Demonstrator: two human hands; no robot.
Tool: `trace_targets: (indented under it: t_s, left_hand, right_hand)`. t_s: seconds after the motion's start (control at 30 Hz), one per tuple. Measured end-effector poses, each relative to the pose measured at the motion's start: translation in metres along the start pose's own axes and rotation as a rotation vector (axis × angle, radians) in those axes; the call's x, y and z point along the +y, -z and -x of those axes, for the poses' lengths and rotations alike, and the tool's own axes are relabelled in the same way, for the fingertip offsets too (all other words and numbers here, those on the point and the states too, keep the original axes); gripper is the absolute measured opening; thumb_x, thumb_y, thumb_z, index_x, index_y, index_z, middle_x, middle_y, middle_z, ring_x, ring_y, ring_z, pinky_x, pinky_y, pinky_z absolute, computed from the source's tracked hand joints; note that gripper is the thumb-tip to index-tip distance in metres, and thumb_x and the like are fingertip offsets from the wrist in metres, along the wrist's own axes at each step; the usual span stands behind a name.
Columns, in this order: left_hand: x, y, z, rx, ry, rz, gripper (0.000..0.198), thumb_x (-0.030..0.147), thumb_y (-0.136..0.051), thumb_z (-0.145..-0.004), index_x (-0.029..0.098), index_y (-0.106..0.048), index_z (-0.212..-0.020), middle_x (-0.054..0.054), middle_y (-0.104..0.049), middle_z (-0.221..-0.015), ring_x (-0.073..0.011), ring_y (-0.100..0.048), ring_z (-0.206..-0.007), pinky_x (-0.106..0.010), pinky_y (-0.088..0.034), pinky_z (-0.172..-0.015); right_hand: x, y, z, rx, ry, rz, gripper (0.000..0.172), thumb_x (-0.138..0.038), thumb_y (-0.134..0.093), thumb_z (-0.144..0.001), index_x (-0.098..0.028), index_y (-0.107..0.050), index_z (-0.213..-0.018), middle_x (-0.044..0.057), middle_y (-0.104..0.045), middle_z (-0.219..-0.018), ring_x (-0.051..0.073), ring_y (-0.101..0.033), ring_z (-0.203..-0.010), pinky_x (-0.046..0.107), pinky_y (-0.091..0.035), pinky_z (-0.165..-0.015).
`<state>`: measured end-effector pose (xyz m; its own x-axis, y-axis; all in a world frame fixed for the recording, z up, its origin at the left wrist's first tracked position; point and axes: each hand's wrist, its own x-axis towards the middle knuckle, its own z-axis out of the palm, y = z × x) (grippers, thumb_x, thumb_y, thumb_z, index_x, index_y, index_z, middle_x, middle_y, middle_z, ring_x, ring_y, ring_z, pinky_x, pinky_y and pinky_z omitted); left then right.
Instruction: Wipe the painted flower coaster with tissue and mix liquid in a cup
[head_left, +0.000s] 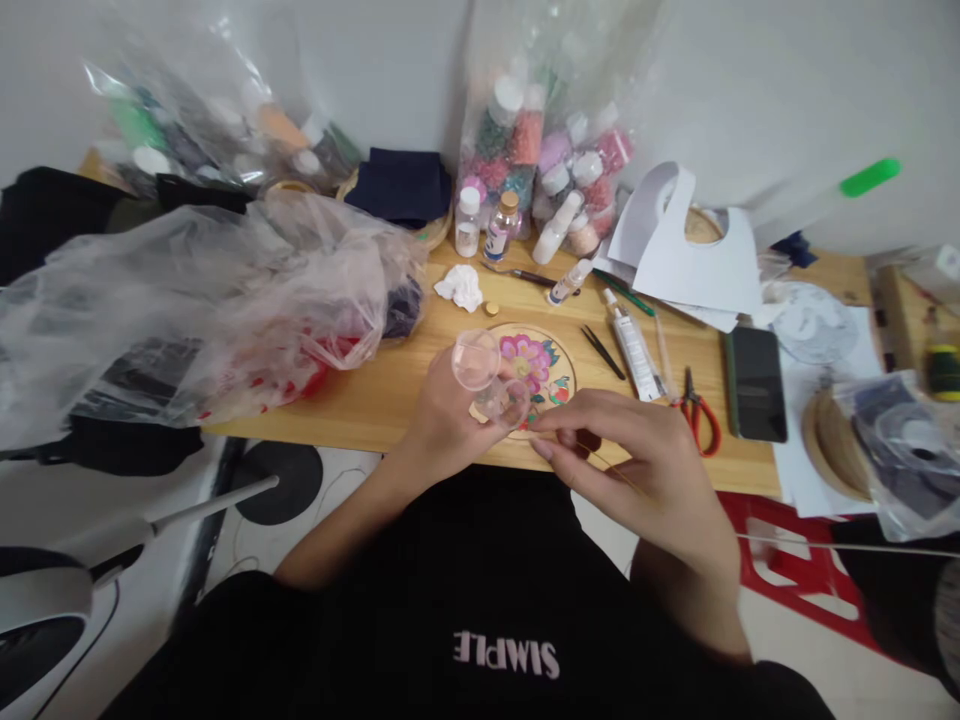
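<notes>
My left hand (442,425) is closed around small clear plastic cups (477,361), held above the near edge of the wooden table (360,400). Just to the right, my right hand (637,460) has its thumb and fingertips pinched together beside the cups. A thin golden strand runs from that pinch across the palm; what sits between the fingertips is too small to make out. Under and behind both hands lies a round wooden piece (566,355) with a pink flower and green leaves, partly covered by the cups and fingers.
Behind the hands are small bottles (501,228), a crumpled tissue (460,288) and a gold cap (491,309). To the right lie black tweezers (603,352), a white tube (636,350), red-handled pliers (697,412) and a phone (755,382). Plastic bags (300,270) cover the left side.
</notes>
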<state>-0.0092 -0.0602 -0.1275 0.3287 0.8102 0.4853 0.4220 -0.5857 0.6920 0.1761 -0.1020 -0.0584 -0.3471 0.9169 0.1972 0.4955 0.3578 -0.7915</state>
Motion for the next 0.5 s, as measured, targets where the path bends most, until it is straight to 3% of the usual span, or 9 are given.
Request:
trace_targets:
  t_s: [0.17,0.3,0.5]
  left_hand:
    - [-0.001,-0.002,0.001,0.033,0.002,-0.018,0.015,0.026,-0.072,-0.084,0.023,-0.057,-0.087,-0.001,-0.072,-0.085,-0.0204,-0.068,-0.084,-0.036,-0.054,-0.078]
    - [0.001,-0.002,-0.001,0.046,-0.025,-0.036,0.013,0.024,-0.069,-0.084,0.023,-0.056,-0.085,-0.002,-0.071,-0.083,-0.0204,-0.068,-0.081,-0.036,-0.054,-0.076]
    - [0.001,-0.002,-0.002,0.061,-0.035,-0.039,0.018,0.020,-0.073,-0.081,0.023,-0.055,-0.085,-0.002,-0.070,-0.082,-0.0208,-0.067,-0.080,-0.036,-0.054,-0.073]
  right_hand:
    - [-0.001,0.007,0.007,-0.017,0.016,-0.031,0.009,-0.016,-0.070,-0.086,-0.018,-0.071,-0.095,0.001,-0.070,-0.074,0.010,-0.063,-0.062,0.023,-0.053,-0.058]
    - [-0.004,0.010,0.012,-0.004,0.051,0.082,0.018,-0.010,-0.065,-0.088,-0.019,-0.072,-0.102,0.005,-0.075,-0.087,0.014,-0.070,-0.076,0.026,-0.058,-0.066]
    - [-0.006,0.009,0.015,0.064,0.084,0.282,0.018,-0.011,-0.061,-0.090,-0.020,-0.074,-0.099,0.005,-0.076,-0.088,0.015,-0.072,-0.076,0.026,-0.059,-0.065]
